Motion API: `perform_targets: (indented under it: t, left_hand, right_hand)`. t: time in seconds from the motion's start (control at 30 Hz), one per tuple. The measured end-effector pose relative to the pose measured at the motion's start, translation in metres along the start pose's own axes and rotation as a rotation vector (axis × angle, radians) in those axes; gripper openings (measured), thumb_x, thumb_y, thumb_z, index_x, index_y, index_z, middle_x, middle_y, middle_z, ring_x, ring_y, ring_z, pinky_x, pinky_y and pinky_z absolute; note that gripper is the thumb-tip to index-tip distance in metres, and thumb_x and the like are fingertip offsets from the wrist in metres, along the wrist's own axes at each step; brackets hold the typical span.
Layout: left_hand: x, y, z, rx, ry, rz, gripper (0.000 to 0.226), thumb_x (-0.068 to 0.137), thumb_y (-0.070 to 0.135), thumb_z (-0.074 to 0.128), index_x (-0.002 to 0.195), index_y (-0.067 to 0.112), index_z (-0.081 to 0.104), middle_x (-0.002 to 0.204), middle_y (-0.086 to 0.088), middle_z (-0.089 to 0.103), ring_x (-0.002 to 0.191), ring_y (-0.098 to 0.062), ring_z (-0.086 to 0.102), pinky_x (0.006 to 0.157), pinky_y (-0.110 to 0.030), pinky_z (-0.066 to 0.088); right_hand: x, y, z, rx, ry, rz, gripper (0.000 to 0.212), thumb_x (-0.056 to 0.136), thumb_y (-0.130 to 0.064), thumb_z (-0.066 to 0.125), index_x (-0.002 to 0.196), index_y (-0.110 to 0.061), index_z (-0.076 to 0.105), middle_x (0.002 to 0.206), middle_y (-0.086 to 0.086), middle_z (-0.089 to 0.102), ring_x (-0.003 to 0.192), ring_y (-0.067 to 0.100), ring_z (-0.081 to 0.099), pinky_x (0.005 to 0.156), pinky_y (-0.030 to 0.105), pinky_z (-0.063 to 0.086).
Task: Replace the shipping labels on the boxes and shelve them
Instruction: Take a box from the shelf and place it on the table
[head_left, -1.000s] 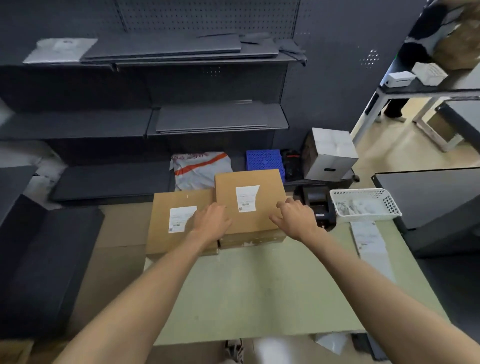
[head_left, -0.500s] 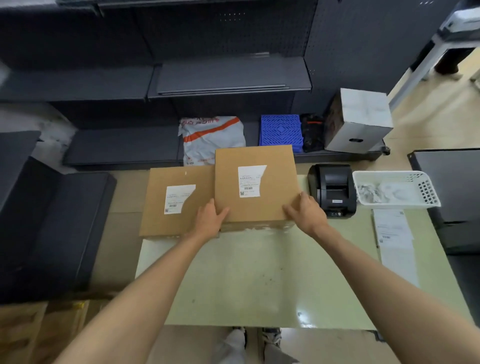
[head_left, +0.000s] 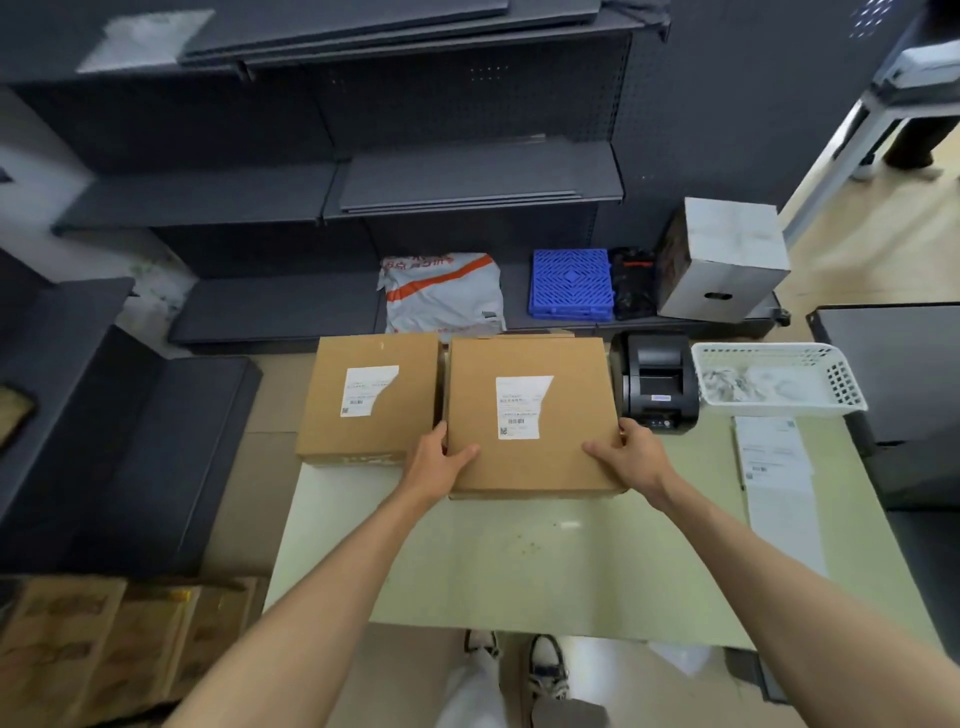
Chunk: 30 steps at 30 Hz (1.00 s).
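— Presently, item one?
— Right box (head_left: 530, 415): on table (head_left: 519, 561), between both hands. Left hand (head_left: 439, 462) grips its near-left corner, right hand (head_left: 631, 460) its near-right corner.
— Label (head_left: 521, 407)?
— Centred on top, beyond both thumbs.

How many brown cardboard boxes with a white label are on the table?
2. The right box is gripped at its near corners by the left hand and right hand. The left box lies beside it at the table edge.

Head camera looks steeply down over the table (head_left: 519, 571), close.
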<state>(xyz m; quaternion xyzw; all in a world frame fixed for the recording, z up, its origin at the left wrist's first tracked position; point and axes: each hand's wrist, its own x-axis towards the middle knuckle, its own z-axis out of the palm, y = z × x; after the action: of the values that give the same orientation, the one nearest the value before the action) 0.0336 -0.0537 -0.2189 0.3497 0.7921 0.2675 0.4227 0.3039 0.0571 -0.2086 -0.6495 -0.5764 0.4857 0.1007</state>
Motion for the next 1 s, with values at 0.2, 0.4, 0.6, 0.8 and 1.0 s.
perform_targets:
  t: [0.2, 0.4, 0.6, 0.8, 1.0]
  left_hand:
    - [-0.019, -0.005, -0.002, -0.082, 0.039, 0.072, 0.060, 0.087, 0.035, 0.076, 0.142, 0.022, 0.055, 0.125, 0.009, 0.068, 0.114, -0.014, 0.063, 0.101, -0.038, 0.053]
    - [-0.049, -0.027, 0.005, -0.050, 0.087, 0.067, 0.070, 0.083, 0.045, 0.079, 0.143, 0.021, 0.052, 0.128, 0.003, 0.064, 0.109, -0.017, 0.063, 0.096, -0.038, 0.054]
    - [-0.086, -0.061, 0.025, -0.008, 0.040, 0.034, 0.076, 0.083, 0.048, 0.077, 0.148, 0.030, 0.041, 0.123, -0.001, 0.061, 0.105, -0.020, 0.062, 0.092, -0.040, 0.054]
    - [-0.111, -0.090, 0.054, -0.002, -0.010, -0.002, 0.082, 0.087, 0.046, 0.074, 0.154, 0.041, 0.029, 0.127, 0.000, 0.059, 0.111, -0.020, 0.059, 0.097, -0.042, 0.052]
    - [-0.123, -0.097, 0.083, -0.007, 0.013, -0.015, 0.080, 0.086, 0.047, 0.074, 0.153, 0.044, 0.030, 0.125, 0.006, 0.059, 0.106, -0.017, 0.062, 0.094, -0.043, 0.054]
  right_hand:
    - [-0.024, 0.001, 0.003, 0.099, 0.039, -0.067, 0.063, 0.081, -0.025, 0.078, 0.133, -0.006, 0.048, 0.116, 0.007, 0.060, 0.097, 0.022, 0.058, 0.079, 0.033, 0.048]
    - [-0.066, 0.026, 0.008, 0.112, 0.052, -0.059, 0.060, 0.081, -0.028, 0.078, 0.130, -0.009, 0.050, 0.115, 0.011, 0.063, 0.096, 0.025, 0.061, 0.082, 0.039, 0.053]
    - [-0.116, 0.066, 0.020, 0.090, 0.073, -0.042, 0.064, 0.082, -0.033, 0.078, 0.134, -0.011, 0.048, 0.114, 0.007, 0.060, 0.099, 0.026, 0.060, 0.086, 0.041, 0.052]
    - [-0.140, 0.106, 0.026, 0.082, 0.074, -0.016, 0.065, 0.081, -0.032, 0.078, 0.135, -0.012, 0.047, 0.119, 0.008, 0.061, 0.102, 0.024, 0.061, 0.090, 0.043, 0.053]
    - [-0.146, 0.128, 0.021, 0.122, 0.090, -0.012, 0.060, 0.082, -0.023, 0.079, 0.133, -0.012, 0.049, 0.114, 0.005, 0.061, 0.100, 0.021, 0.059, 0.089, 0.037, 0.051]
